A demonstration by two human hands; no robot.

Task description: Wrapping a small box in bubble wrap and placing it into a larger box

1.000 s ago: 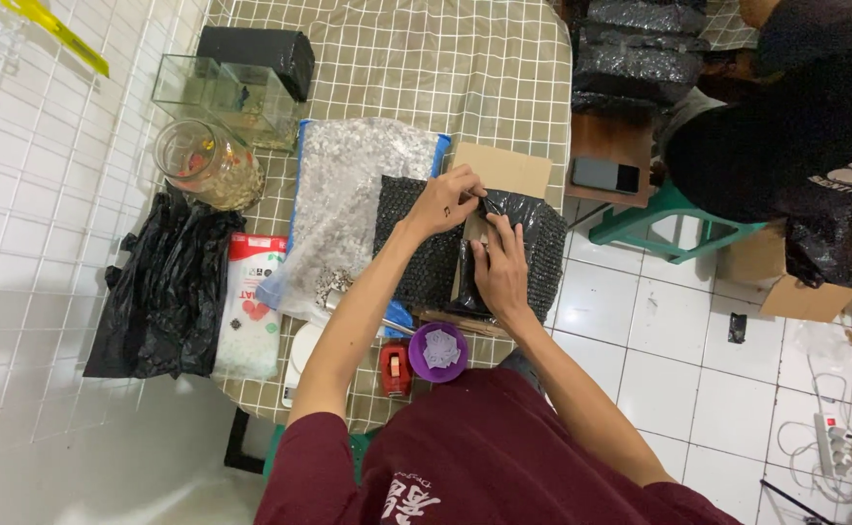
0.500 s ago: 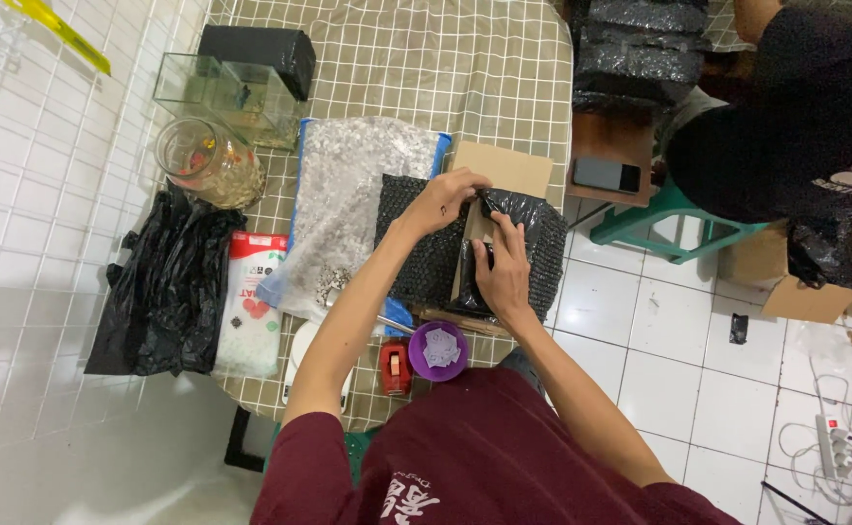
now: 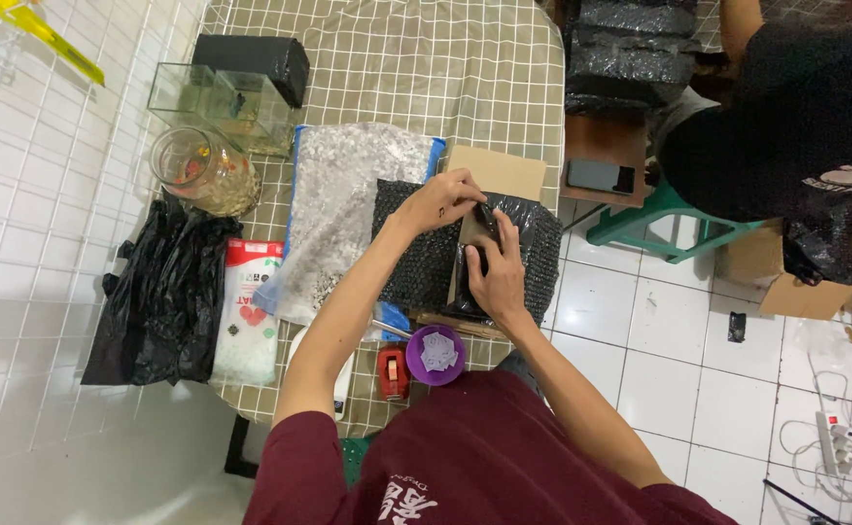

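bare checked cloth (image 3: 426, 68) beyond, gravel bag (image 3: 348, 209) crowding left

A black bubble-wrapped parcel (image 3: 504, 255) lies on cardboard, a red-and-white pouch (image 3: 248, 311) left of it.

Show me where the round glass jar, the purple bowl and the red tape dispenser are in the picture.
round glass jar (image 3: 202, 170), head view, on its glass side wall.
purple bowl (image 3: 415, 367), head view, on its left rim.
red tape dispenser (image 3: 392, 372), head view, on the middle of its body.
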